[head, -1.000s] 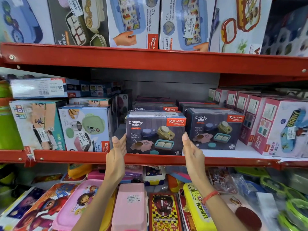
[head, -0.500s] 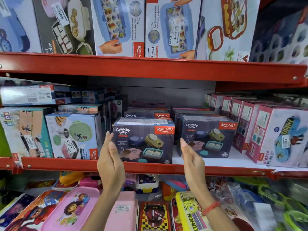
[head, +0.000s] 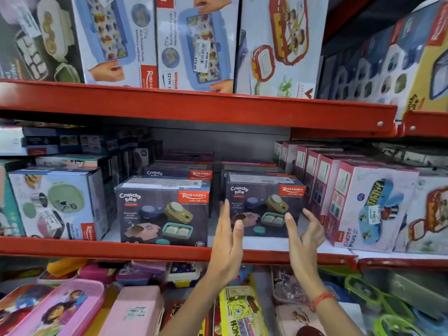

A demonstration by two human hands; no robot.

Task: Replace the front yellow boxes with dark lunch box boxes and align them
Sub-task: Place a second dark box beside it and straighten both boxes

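Observation:
Two dark "Crunchy bite" lunch box boxes stand side by side at the front of the middle red shelf [head: 169,251]: the left dark box [head: 162,212] and the right dark box [head: 264,204], which sits slightly further back. More dark boxes line up behind them. My left hand [head: 226,241] is raised, fingers apart, in front of the right box's left edge. My right hand [head: 303,238], a red band on its wrist, is open in front of that box's right side. Neither hand holds anything. A yellow box [head: 429,54] stands on the upper shelf at far right.
Pink "Kidzee Plus" boxes [head: 371,207] crowd the right of the shelf. A light blue box with a green lunch box picture [head: 58,204] stands on the left. Large boxes fill the upper shelf. Loose pencil cases and lunch boxes [head: 135,311] lie in the bin below.
Both hands have moved right, away from the left dark box, and now hover in front of the right dark box. The camera view has shifted right and up.

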